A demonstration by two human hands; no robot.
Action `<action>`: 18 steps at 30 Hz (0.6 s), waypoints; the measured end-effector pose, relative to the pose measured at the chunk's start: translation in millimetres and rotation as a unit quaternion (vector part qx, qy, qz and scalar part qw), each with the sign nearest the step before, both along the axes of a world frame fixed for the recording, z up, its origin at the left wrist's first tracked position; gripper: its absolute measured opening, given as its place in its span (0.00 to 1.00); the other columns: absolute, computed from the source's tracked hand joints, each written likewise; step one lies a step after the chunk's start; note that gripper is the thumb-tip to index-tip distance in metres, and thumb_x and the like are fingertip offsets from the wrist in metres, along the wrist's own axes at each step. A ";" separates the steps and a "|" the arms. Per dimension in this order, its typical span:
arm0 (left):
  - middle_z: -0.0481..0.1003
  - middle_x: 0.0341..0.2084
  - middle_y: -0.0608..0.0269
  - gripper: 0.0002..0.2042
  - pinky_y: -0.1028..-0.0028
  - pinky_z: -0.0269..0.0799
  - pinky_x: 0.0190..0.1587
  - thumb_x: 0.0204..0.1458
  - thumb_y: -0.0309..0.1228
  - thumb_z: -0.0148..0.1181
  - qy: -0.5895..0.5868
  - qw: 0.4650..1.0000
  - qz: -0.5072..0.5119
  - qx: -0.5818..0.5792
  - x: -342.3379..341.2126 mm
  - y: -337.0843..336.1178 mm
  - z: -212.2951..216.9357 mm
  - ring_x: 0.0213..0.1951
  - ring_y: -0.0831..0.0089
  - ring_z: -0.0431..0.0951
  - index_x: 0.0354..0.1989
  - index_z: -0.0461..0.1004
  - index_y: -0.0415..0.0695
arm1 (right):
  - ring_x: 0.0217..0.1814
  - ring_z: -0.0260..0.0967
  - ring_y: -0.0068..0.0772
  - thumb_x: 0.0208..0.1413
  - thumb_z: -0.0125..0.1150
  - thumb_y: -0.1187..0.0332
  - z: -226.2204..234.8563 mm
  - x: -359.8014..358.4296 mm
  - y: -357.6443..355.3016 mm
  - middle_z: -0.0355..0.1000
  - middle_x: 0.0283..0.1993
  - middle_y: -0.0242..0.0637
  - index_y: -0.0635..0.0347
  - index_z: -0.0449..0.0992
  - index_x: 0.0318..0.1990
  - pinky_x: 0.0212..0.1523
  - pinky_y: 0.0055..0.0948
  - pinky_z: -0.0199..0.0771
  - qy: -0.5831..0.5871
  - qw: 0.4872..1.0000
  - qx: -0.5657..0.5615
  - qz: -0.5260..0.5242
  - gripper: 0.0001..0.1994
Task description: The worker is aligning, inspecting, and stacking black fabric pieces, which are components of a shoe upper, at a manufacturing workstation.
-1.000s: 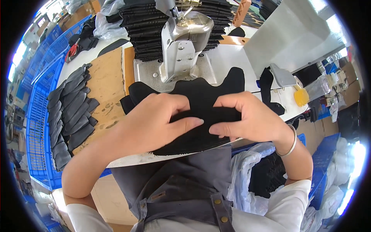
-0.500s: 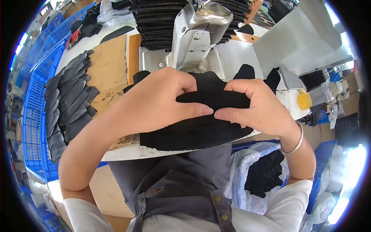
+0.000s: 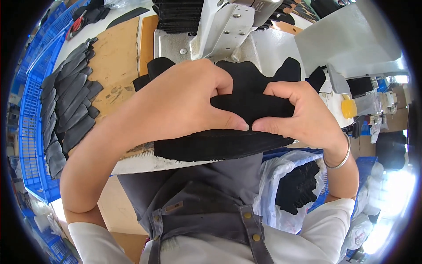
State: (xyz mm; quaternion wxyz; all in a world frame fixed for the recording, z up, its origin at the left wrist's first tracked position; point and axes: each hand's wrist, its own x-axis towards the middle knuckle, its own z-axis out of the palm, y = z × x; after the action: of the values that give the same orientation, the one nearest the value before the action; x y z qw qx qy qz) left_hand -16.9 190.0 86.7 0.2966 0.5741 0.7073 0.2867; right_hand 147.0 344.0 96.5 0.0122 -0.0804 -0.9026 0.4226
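Left hand [image 3: 193, 97] and right hand [image 3: 303, 116] pinch black fabric [image 3: 250, 108], its long axis seemingly left-to-right, wavy edge facing the sewing machine [image 3: 231, 28].

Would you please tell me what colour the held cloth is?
The wavy-edged cloth piece is plain black, clearest in the head view.

Left hand [image 3: 198, 101] and right hand [image 3: 303, 112]: far fingertips hidden behind folded black fabric piece [image 3: 252, 108]. Beyond left hand: ridged black fabric stack [image 3: 178, 17] and silvery metal sewing machine [image 3: 228, 26], cut off by upper edge. Below right hand: crumpled black fabric heap [image 3: 296, 187], pieces indistinct.
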 end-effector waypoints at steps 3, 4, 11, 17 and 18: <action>0.50 0.13 0.70 0.24 0.74 0.45 0.19 0.40 0.39 0.74 -0.009 1.000 -0.001 -0.007 -0.6 -1.2 -1.9 0.19 0.82 0.49 0.19 0.61 0.39 | 0.21 0.51 0.27 0.42 0.71 0.66 3.1 -1.2 -2.4 0.61 0.19 0.44 0.71 0.70 0.31 0.24 0.27 0.61 -0.036 0.999 0.020 -0.011 0.18; 0.50 0.13 0.70 0.24 0.74 0.45 0.19 0.40 0.38 0.74 -0.011 1.000 -0.006 0.009 0.1 -1.5 -2.8 0.19 0.82 0.49 0.19 0.61 0.38 | 0.22 0.51 0.27 0.42 0.71 0.66 3.6 -0.7 -3.5 0.61 0.20 0.45 0.72 0.70 0.31 0.25 0.27 0.62 -0.033 0.999 0.026 -0.015 0.18; 0.51 0.12 0.69 0.22 0.74 0.45 0.19 0.40 0.37 0.73 -0.012 0.999 -0.012 0.034 1.8 -2.7 -4.6 0.19 0.82 0.49 0.19 0.63 0.38 | 0.22 0.52 0.32 0.41 0.72 0.66 1.4 0.3 -2.9 0.64 0.22 0.47 0.71 0.71 0.32 0.26 0.28 0.64 -0.025 0.999 0.031 -0.013 0.18; 0.52 0.12 0.67 0.21 0.73 0.46 0.19 0.40 0.37 0.73 0.027 0.997 -0.008 0.076 2.0 -3.8 -9.4 0.18 0.80 0.49 0.20 0.63 0.37 | 0.21 0.53 0.36 0.40 0.72 0.65 1.0 -0.6 -2.6 0.64 0.21 0.48 0.71 0.71 0.31 0.26 0.28 0.64 -0.028 0.999 0.036 -0.020 0.19; 0.52 0.12 0.67 0.21 0.73 0.46 0.19 0.40 0.37 0.73 0.028 0.997 -0.006 0.075 2.0 -4.9 -10.3 0.18 0.80 0.49 0.20 0.63 0.37 | 0.21 0.53 0.36 0.40 0.72 0.65 3.5 -2.2 -3.5 0.64 0.21 0.48 0.71 0.71 0.31 0.26 0.28 0.64 -0.027 0.999 0.035 -0.017 0.19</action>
State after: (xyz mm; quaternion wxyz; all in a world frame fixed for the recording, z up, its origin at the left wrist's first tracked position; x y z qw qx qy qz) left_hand -14.9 185.1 76.4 0.2351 0.6064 0.6885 0.3210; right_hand 144.8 340.5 100.0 -0.0020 -0.1069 -0.9154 0.3880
